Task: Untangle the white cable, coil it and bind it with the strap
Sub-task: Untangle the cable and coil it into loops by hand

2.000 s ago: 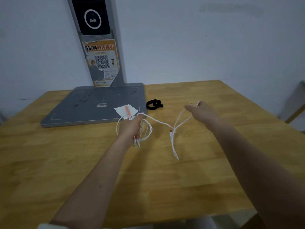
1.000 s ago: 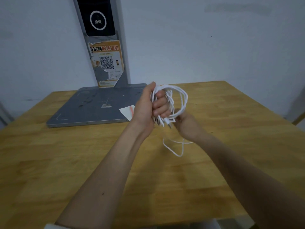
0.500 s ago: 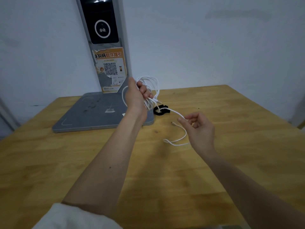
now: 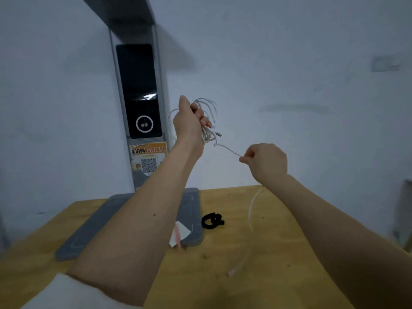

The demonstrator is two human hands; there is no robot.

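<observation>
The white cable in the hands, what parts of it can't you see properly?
- White cable, head view: the left hand covers the middle of the bundle, so loops can't be counted.
- The stretch inside the right hand: fingers hide it.
- Hanging tail: motion-blurred, its tip unclear.
- Black strap: too small to see its fastening.

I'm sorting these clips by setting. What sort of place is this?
Probably a bare recording or work station indoors, not a home: a plain wooden table against a blank wall, and a grey stand bearing a camera panel and a QR-code sticker.
</observation>
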